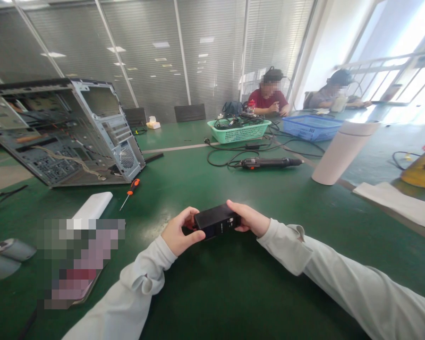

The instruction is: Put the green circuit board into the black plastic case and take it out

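Between my two hands, a small black box-shaped device is held just above the green table, its exact kind unclear. On the face toward me are small white marks and what look like sockets. My left hand grips its left end, thumb at the front edge and fingers partly hidden behind. At the right end, my right hand has the thumb on the top edge and the fingers curled underneath. An orange and black screwdriver lies on the table beyond my left hand.
An open computer case stands at left, near a white slab and a blurred phone-like item. Farther back are an electric screwdriver, green basket, blue basket and pale tumbler. Two people sit across the table.
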